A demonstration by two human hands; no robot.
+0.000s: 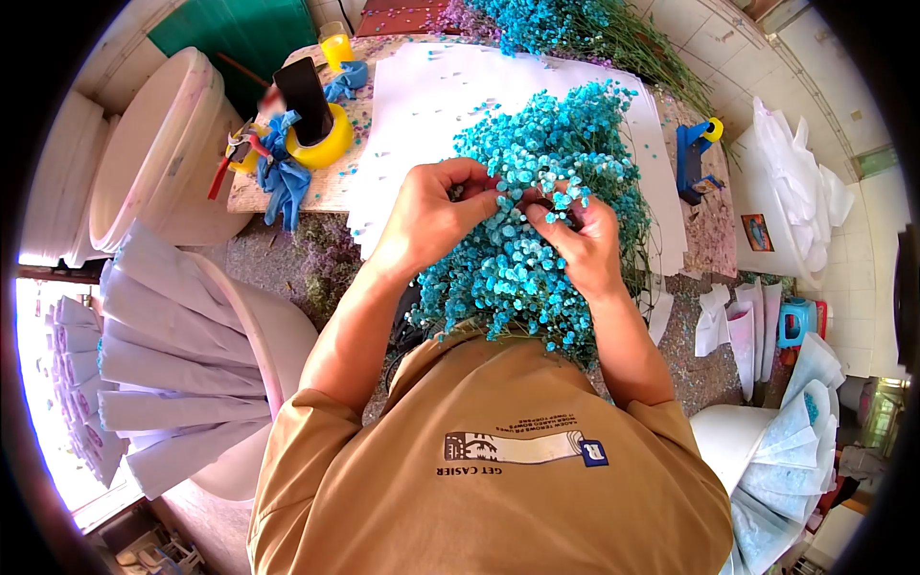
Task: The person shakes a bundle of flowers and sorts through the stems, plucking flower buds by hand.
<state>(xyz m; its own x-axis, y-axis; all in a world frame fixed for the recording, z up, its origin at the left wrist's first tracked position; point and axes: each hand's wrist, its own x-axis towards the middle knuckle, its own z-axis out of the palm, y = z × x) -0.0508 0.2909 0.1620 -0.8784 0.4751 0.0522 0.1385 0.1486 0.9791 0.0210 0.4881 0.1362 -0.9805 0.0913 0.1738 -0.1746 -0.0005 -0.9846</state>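
Note:
A large bunch of blue baby's breath (537, 268) lies at the table's front edge, spilling over towards my shirt. My left hand (441, 211) reaches in from the left, thumb and fingers curled together on small blue sprigs. Opposite it, my right hand (580, 244) pinches among the same blossoms, its fingertips partly covered by flowers. Both hands are close together over the upper middle of the bunch. Beneath the flowers lies white paper (412, 115) with loose blue petals scattered on it.
A phone (303, 101) leans on a yellow tape roll (326, 144), beside blue gloves (283, 177) and red-handled pliers (225, 168). A blue tape dispenser (692, 163) stands right. More blue flowers (546, 24) lie at the back. Wrapped bundles (177, 355) fill a tub at left.

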